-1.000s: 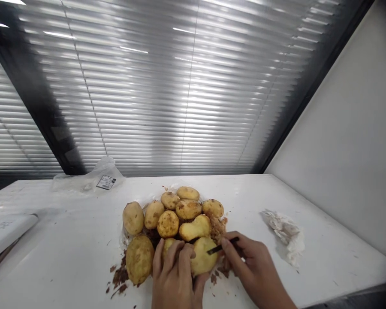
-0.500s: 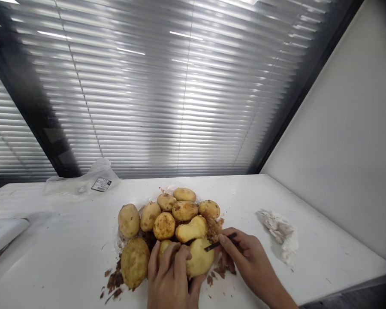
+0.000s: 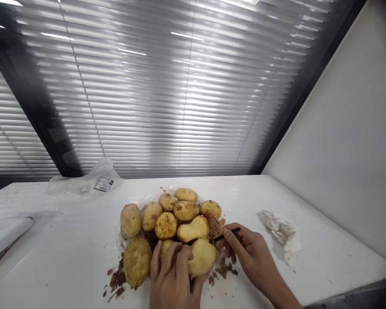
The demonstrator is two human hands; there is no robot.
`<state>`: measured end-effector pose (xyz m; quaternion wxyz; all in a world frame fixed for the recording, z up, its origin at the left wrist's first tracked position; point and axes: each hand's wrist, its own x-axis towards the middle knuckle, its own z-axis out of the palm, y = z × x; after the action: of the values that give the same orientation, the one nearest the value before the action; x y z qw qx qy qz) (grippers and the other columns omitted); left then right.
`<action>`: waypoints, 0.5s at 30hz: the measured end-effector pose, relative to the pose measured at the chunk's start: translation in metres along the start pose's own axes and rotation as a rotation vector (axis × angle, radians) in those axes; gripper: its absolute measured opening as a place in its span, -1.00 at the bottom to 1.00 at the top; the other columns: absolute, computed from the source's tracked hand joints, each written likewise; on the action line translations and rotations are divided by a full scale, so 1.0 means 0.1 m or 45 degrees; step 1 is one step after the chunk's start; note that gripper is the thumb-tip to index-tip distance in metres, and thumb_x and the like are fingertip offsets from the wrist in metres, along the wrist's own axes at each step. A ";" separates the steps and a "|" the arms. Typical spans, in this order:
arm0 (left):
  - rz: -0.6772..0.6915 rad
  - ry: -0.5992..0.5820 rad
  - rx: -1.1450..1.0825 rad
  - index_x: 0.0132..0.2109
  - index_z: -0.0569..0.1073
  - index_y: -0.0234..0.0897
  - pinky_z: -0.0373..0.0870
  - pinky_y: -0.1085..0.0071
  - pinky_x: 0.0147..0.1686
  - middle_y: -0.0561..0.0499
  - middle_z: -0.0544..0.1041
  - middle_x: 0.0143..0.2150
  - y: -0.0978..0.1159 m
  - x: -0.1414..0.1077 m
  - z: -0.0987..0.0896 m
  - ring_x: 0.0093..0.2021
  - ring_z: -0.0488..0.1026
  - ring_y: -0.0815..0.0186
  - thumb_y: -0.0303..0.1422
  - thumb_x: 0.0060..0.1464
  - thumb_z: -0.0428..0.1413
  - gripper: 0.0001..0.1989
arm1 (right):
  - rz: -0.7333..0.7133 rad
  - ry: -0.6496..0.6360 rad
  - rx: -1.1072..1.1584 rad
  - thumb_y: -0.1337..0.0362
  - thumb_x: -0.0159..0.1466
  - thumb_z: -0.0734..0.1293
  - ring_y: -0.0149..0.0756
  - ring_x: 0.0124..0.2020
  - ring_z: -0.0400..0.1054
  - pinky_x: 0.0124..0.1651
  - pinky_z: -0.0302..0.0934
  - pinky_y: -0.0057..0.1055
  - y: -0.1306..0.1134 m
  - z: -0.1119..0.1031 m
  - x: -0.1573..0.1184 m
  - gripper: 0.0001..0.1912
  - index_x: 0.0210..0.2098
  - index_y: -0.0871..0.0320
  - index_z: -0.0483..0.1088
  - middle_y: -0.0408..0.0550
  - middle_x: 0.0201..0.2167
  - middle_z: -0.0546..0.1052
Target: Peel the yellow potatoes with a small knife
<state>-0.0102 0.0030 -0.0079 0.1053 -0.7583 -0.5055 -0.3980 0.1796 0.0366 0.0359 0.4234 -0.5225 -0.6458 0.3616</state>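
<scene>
The left hand (image 3: 172,274) is cupping a smooth, pale, lumpy potato (image 3: 202,257) with spread fingers (image 3: 184,257), while the right hand (image 3: 254,253) is pinching a slim dark knife (image 3: 228,234) between pressed fingers (image 3: 229,237).

The pile of potatoes (image 3: 170,227) sits in the middle of the table (image 3: 51,253). Behind the pile, by the window blinds (image 3: 180,107), lies a plastic bag (image 3: 83,182). To the right of the pile is a crumpled tissue (image 3: 281,236). Far to the left of the pile lies a flat board (image 3: 4,234). Peel bits (image 3: 117,279) lie in front of the pile. At the front of the pile, the left hand (image 3: 172,274) is around a potato (image 3: 202,257). The right hand (image 3: 252,257) is just right of it, with a small knife (image 3: 227,236) in its fingers.
</scene>
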 end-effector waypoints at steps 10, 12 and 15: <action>0.015 -0.005 0.035 -0.06 0.36 -0.21 -0.10 0.19 0.27 0.01 0.56 -0.16 -0.03 -0.02 0.00 -0.03 0.42 0.16 -0.25 0.12 0.11 -0.75 | -0.014 -0.069 -0.110 0.00 0.36 0.16 -0.35 -0.63 0.33 -0.55 0.20 -0.49 -0.15 0.05 -0.05 -0.61 -0.42 0.14 0.36 -0.10 -0.60 0.49; 0.014 0.006 0.023 -0.05 0.36 -0.22 -0.10 0.19 0.27 0.02 0.56 -0.18 -0.04 -0.03 0.01 -0.03 0.43 0.17 -0.26 0.12 0.11 -0.74 | -0.058 -0.079 -0.137 0.01 0.37 0.16 -0.33 -0.59 0.36 -0.52 0.22 -0.48 -0.16 0.07 -0.04 -0.61 -0.40 0.14 0.37 -0.08 -0.57 0.50; 0.014 0.013 0.012 -0.05 0.36 -0.23 -0.11 0.19 0.27 0.04 0.56 -0.20 -0.05 -0.03 0.03 -0.04 0.44 0.19 -0.27 0.12 0.12 -0.74 | -0.044 0.019 -0.171 0.00 0.36 0.17 -0.32 -0.60 0.36 -0.56 0.19 -0.47 -0.14 0.09 -0.02 -0.63 -0.35 0.15 0.38 -0.08 -0.57 0.49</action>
<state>-0.0134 0.0042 -0.0132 0.1137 -0.7585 -0.5026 -0.3989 0.1661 0.0317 0.0452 0.3983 -0.5411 -0.6743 0.3064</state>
